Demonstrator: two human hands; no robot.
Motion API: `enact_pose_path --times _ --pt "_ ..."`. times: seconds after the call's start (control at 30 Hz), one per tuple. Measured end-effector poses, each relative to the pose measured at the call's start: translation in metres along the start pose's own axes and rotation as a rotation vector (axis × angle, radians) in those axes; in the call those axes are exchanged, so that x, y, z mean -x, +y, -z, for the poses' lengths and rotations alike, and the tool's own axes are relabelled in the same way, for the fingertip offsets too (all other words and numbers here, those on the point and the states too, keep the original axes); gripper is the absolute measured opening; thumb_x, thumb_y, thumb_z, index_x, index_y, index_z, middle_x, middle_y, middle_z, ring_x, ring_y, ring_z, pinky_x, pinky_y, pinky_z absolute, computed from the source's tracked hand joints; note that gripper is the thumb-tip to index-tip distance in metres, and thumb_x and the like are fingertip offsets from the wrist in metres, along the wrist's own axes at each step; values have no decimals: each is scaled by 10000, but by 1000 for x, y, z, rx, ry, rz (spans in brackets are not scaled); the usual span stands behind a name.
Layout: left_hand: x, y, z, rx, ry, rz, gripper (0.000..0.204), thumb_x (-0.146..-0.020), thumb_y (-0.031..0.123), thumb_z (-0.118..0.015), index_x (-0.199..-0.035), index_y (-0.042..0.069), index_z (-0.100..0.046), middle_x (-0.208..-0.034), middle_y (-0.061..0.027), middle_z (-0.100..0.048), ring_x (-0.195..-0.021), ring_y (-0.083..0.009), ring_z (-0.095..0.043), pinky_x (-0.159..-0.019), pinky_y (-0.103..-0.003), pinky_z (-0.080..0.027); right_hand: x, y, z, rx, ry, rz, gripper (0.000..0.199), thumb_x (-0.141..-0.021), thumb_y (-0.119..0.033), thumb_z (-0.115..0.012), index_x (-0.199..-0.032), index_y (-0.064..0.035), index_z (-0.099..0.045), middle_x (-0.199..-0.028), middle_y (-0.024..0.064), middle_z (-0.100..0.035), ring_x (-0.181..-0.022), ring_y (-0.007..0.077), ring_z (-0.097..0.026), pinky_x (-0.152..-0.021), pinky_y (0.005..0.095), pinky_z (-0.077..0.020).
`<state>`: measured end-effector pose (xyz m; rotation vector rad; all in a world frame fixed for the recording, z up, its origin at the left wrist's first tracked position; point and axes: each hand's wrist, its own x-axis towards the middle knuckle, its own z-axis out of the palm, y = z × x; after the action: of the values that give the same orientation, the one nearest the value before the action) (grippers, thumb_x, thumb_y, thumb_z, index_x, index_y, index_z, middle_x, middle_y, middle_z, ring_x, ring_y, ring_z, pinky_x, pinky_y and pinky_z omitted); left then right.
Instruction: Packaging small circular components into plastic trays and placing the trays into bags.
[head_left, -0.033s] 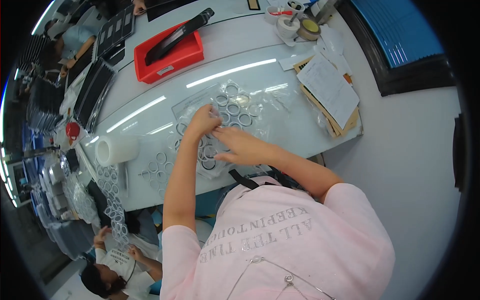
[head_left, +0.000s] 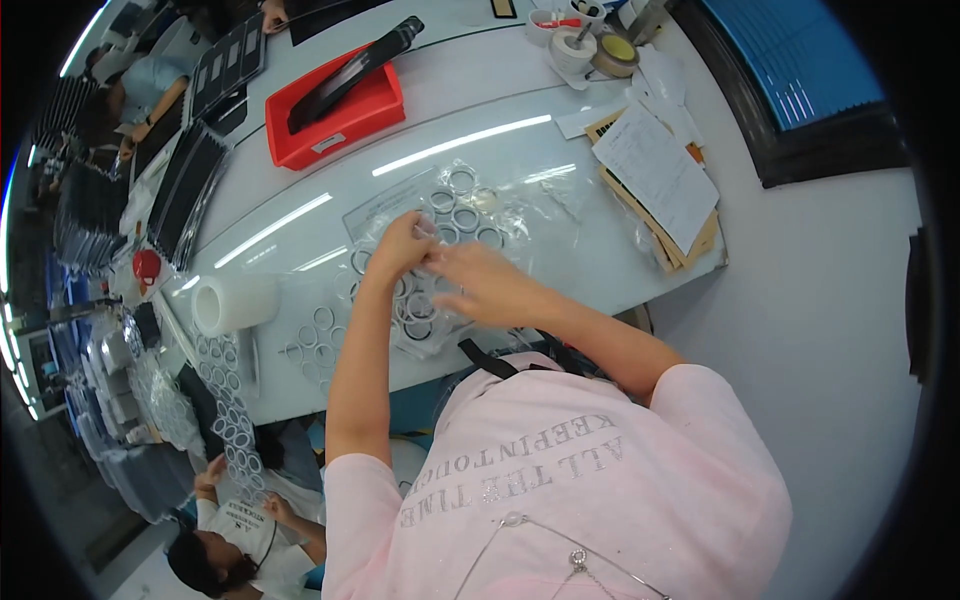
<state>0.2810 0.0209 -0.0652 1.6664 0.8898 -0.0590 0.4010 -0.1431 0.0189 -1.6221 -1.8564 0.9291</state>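
Note:
My left hand (head_left: 402, 246) is over a sheet of grey rings (head_left: 465, 219) in clear film on the glass-topped table. Its fingers are curled together at the tips, and what they pinch is hidden. Close beside it on the right is my right hand (head_left: 487, 284), blurred by motion, its fingertips near the left fingers. Whether it holds anything does not show. More rings lie under and around both hands, the film crinkled and shiny. A smaller group of rings (head_left: 323, 318) lies on the table left of my left forearm.
A white roll (head_left: 235, 303) stands at the left, with a strip of rings (head_left: 232, 420) hanging toward a co-worker's hands. Farther off are a red bin (head_left: 335, 128) holding a black part, tape rolls (head_left: 615, 55) and cups. Papers (head_left: 655, 180) lie at the right.
My right hand has blurred and its fingers have lifted slightly off the left fingers. My left hand stays nearly in place. At the lower left, the co-worker's hands have shifted slightly.

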Motion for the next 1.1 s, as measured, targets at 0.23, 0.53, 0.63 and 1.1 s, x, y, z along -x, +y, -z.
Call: enact_pose_path --times 0.23,0.53,0.63,1.1 --pt "-1 2 6 257 -63 85 208 -855 86 -617 -1028 -18 -570 -765 -81 -624 -641 -123 -598 -570 -242 -495 62 93 27 449 -268 -624 445 -895 -446 -522 -1121 -69 -593 -1183 205 -563 -1049 383 -566 -922 493 -416" --pt "4 11 -1 49 78 136 204 -885 174 -618 -948 -16 -582 -671 -39 -573 -548 -91 -519 -507 -242 -448 88 111 35 500 -48 -632 221 -872 -228 -537 -928 -20 -587 -833 181 -647 -775 347 -641 -659 437 -513" --pt "0 2 -6 4 144 109 205 -891 193 -616 -889 -7 -573 -630 -33 -559 -514 -88 -500 -479 -244 -429 62 167 40 586 331 -621 155 -834 -162 -534 -908 -34 -583 -810 156 -638 -759 323 -638 -648 431 -513" --pt "8 -4 -13 126 312 139 228 -933 214 -551 -886 -9 -555 -529 -22 -491 -409 -91 -443 -371 -263 -364 68 189 60 531 -129 -497 141 -692 -50 -591 -795 -36 -685 -799 174 -664 -733 348 -651 -606 445 -510"
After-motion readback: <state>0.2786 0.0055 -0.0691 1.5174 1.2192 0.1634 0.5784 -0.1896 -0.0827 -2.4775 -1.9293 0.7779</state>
